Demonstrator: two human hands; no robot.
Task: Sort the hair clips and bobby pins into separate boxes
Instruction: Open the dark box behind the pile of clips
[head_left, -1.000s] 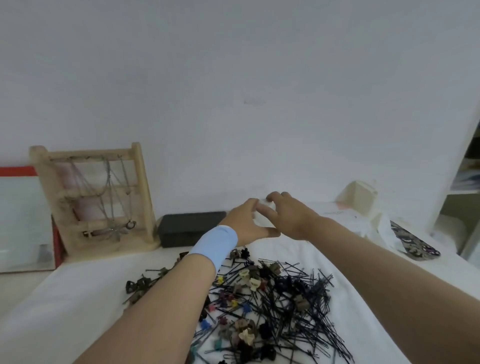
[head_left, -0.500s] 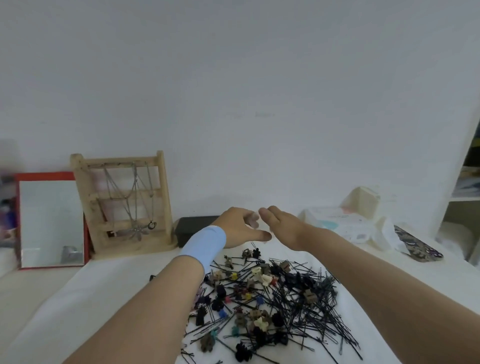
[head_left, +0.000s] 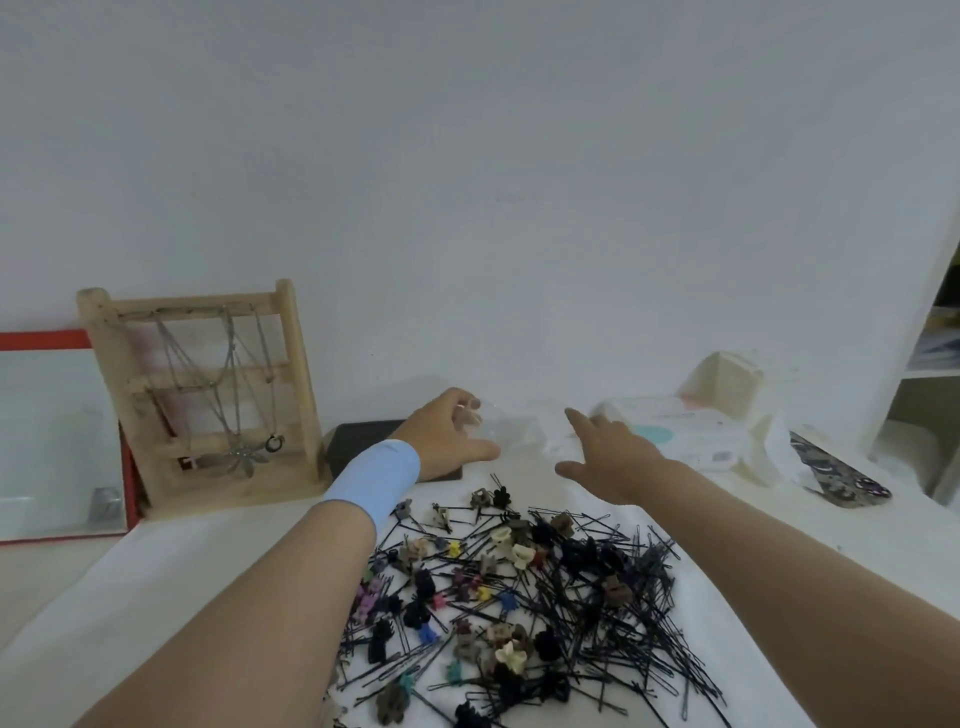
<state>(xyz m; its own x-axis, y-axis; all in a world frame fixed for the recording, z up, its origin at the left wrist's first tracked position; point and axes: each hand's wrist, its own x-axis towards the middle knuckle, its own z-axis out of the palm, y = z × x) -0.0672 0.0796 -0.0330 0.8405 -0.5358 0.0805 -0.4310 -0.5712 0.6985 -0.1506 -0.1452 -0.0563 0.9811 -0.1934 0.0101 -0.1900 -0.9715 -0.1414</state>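
A mixed pile of black bobby pins (head_left: 639, 613) and small coloured hair clips (head_left: 511, 553) lies on the white cloth in front of me. Behind the pile, near the wall, stands a clear plastic box (head_left: 514, 434), hard to make out against the white. My left hand (head_left: 447, 436), with a light blue wristband, grips the box's left end, fingers curled over the top and thumb stretched along the near side. My right hand (head_left: 608, 452) hovers to the right of it with fingers out straight, holding nothing. A second clear box (head_left: 558, 441) seems to lie under its fingertips.
A black case (head_left: 363, 441) lies behind my left wrist. A wooden jewellery stand (head_left: 208, 395) with chains and a red-framed mirror (head_left: 52, 441) stand at the left. A wipes pack (head_left: 680, 431), a cream box (head_left: 727, 379) and a patterned phone (head_left: 836, 473) are at the right.
My hands were together at the back of the table; they have drawn apart, the left one keeping hold of the clear box, the right one moving right with fingers spread.
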